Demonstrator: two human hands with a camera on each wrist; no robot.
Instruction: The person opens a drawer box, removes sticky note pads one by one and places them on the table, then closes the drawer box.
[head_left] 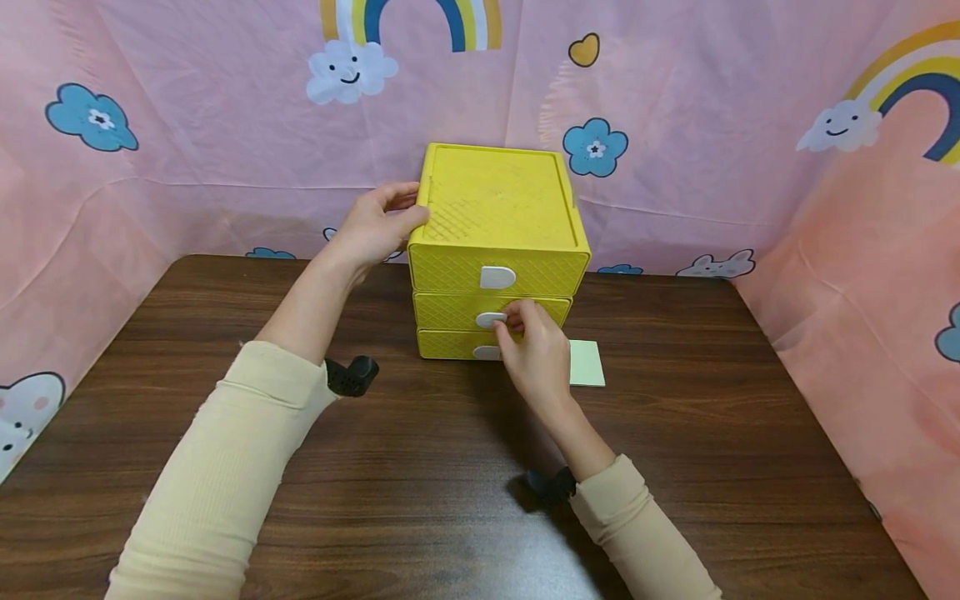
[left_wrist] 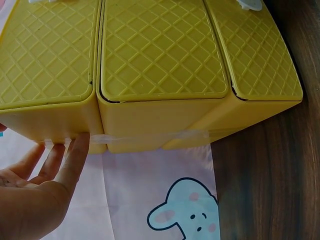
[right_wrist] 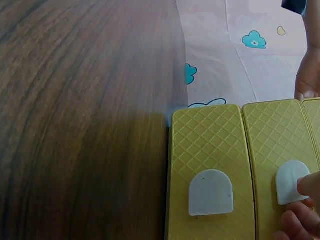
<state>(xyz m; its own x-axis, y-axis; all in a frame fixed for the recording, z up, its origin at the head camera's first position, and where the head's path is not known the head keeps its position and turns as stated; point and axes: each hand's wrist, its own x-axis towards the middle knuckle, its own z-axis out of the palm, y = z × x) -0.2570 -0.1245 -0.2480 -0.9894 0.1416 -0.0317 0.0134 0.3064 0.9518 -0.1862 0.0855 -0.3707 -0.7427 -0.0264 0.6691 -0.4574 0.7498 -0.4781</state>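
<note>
A yellow three-drawer storage box (head_left: 498, 196) with a diamond-patterned front stands at the back of the table. Each drawer front carries a white rounded handle, and all three fronts look closed. My right hand (head_left: 538, 350) pinches the middle drawer's handle (right_wrist: 290, 182), thumb on its face and other fingers curled by its edge. The bottom handle (right_wrist: 211, 192) is untouched, as is the top handle (head_left: 497, 277). On the box's left side, my left hand (head_left: 378, 225) presses with extended fingers (left_wrist: 75, 160), the thumb near the top edge.
A pale green square of paper (head_left: 587, 363) lies on the dark wooden table (head_left: 420, 483), right of the box. Pink cloth (head_left: 247, 108) printed with rainbows, clouds and flowers hangs behind and at both sides. Clear tape (left_wrist: 150, 137) runs along the box's side.
</note>
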